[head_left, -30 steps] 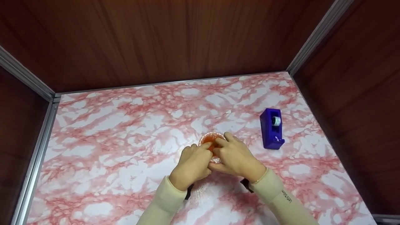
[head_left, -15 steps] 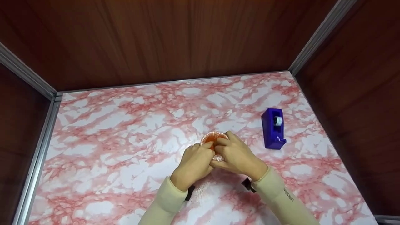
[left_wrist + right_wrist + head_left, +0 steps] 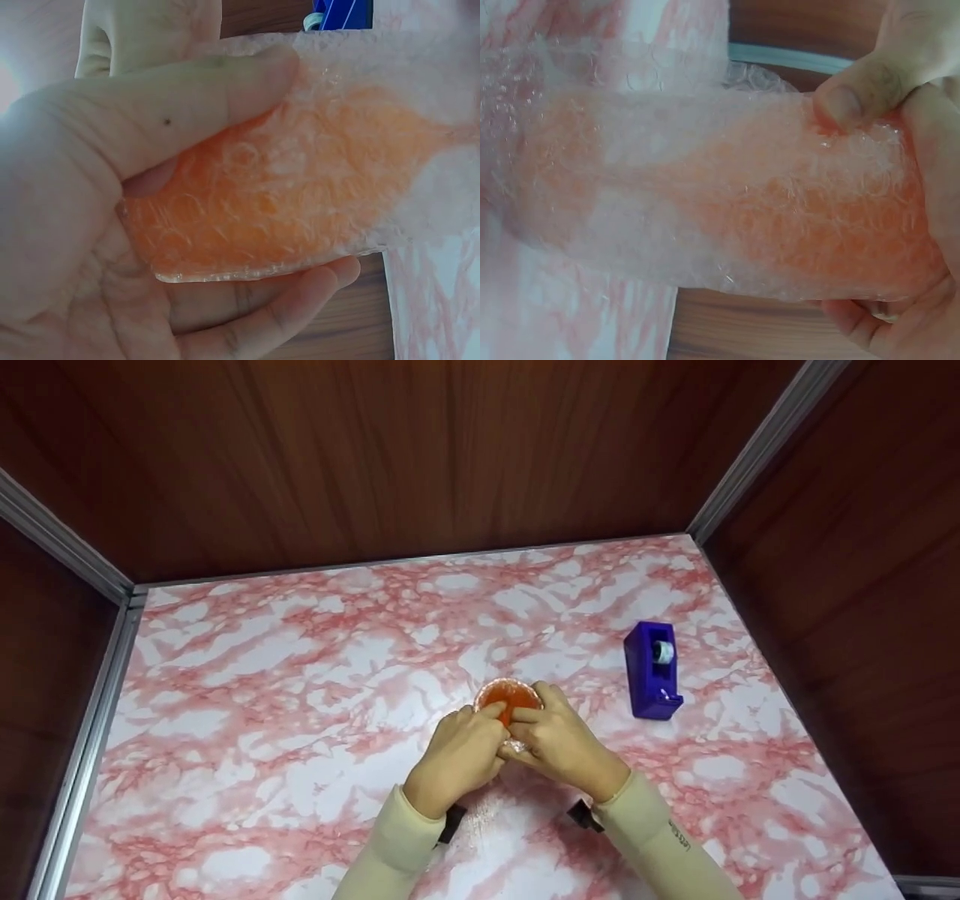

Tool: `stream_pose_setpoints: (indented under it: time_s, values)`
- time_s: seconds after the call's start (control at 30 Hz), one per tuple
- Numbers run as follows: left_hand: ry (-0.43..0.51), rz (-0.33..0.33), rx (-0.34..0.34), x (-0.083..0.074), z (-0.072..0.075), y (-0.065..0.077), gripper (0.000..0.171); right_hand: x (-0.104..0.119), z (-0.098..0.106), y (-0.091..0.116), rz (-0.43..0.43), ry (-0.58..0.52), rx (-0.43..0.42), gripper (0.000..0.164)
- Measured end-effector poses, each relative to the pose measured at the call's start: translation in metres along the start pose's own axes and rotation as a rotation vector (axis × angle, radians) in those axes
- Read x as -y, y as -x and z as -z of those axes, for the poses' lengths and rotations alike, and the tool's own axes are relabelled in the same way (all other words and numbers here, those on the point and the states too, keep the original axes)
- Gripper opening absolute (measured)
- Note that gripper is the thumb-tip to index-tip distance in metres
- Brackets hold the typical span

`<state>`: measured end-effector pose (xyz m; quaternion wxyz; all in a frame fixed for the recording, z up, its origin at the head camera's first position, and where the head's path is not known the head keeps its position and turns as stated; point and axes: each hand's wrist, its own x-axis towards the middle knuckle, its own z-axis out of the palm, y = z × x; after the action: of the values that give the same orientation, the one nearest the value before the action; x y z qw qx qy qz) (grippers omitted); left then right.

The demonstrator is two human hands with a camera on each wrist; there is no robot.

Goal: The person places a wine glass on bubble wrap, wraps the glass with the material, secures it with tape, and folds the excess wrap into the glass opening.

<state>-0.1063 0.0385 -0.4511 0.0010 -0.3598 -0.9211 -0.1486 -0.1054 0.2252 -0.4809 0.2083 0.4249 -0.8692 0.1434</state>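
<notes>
An orange stemmed goblet [image 3: 517, 694] stands wrapped in clear bubble wrap [image 3: 671, 251], its mouth facing up in the head view. Through the wrap, the right wrist view shows the bowl narrowing to a thin stem and then a wide foot. My left hand [image 3: 457, 750] grips the bowl at the rim from the left, its thumb [image 3: 225, 97] along the outside of the wrap and a finger inside the mouth. From the right, my right hand [image 3: 566, 742] holds the same rim, thumb [image 3: 862, 97] outside and fingers reaching over the edge into the bowl.
A purple tape dispenser [image 3: 649, 671] with a roll of tape stands to the right of the hands on the pink-and-white marbled table [image 3: 300, 697]. Dark wood panels [image 3: 412, 457] with metal edging enclose the table at the back and sides.
My right hand's fingers have shifted slightly along the rim, showing more of the orange inside. My left hand keeps nearly the same hold, and the goblet stays in place.
</notes>
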Motion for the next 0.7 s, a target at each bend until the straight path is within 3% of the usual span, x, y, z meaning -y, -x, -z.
stream_pose_setpoints:
  time_s: [0.17,0.33,0.5,0.7]
  values:
    - [-0.017,-0.003,0.004,0.002,-0.001,0.001,0.015,0.000,-0.003,0.000,0.001,-0.020,-0.006,0.039]
    - [-0.065,-0.010,0.000,-0.002,-0.003,-0.001,0.012,0.001,0.002,0.000,-0.087,-0.004,0.002,0.035]
    - [-0.114,0.015,-0.051,-0.006,-0.008,0.000,0.014,0.007,0.008,-0.002,-0.197,0.090,0.081,0.046]
    - [-0.173,0.015,-0.148,-0.010,-0.017,0.008,0.025,0.009,0.012,-0.004,-0.236,0.121,0.151,0.049]
